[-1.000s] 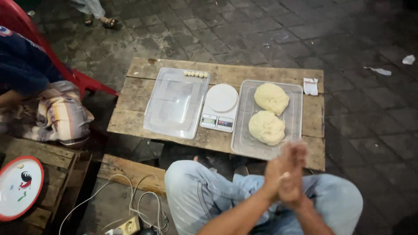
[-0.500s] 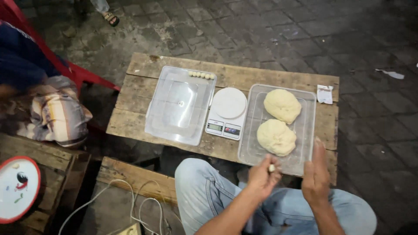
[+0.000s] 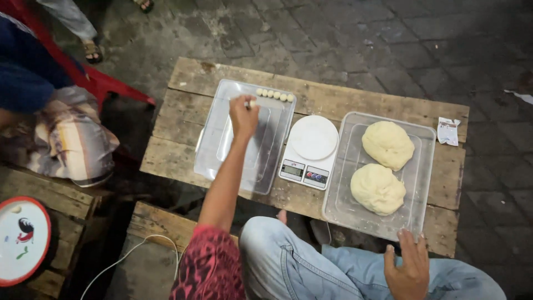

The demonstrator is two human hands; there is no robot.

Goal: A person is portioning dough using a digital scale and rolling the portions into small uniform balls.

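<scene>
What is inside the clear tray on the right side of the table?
The right tray holds two large dough lumps, apart. The tray bottom beneath them is hidden.

You wear a short sleeve (image 3: 208, 266) in a red or deep pink cloth, broken all over by a black pattern; it ends above the elbow, leaving your left forearm bare down to the left hand (image 3: 244, 118). Your jeans (image 3: 311, 266) are a light, washed blue denim, with visible seams and soft creases across both thighs. Your right hand (image 3: 410, 266) is bare too, with no glove, ring or watch on what shows of either one.
</scene>
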